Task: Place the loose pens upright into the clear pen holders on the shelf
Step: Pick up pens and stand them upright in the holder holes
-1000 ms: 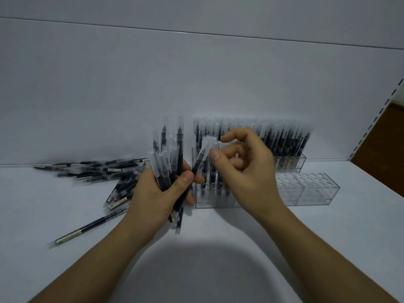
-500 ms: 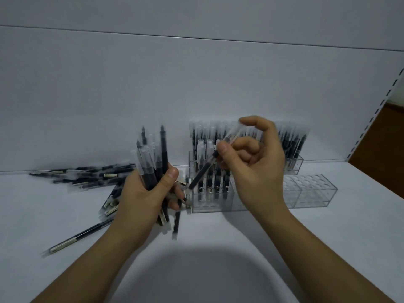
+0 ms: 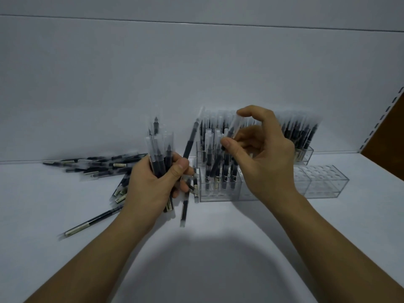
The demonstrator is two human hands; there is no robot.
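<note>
**Loading the front holder.** The left hand [image 3: 153, 184] grips a bundle of pens [image 3: 160, 149] upright, caps up, as a ready supply. Blur prevents an exact count, but there are at least five. The right hand [image 3: 262, 158] pinches a single pen [image 3: 231, 132] between thumb and fingertips, with the forefinger arched over its cap. The pen is tilted, its lower end reaching down among the pens already standing in the front holder [image 3: 209, 194], probably so that it can be steered into a free hole.

At least three clear holders are visible:
- The front holder is partly filled.
- The rear holder [image 3: 306, 155], against the shelf's back edge, is packed full.
- The empty holder [image 3: 325, 184] lies toward the right edge.

The right hand hides what lies between the front and empty holders.

The loose pens [image 3: 98, 165] lie flat in a heap along the back edge at left, too many and too overlapped to count. One stray pen [image 3: 91, 221] lies apart on the shelf [image 3: 218, 248], nearer the front-left corner.
</note>
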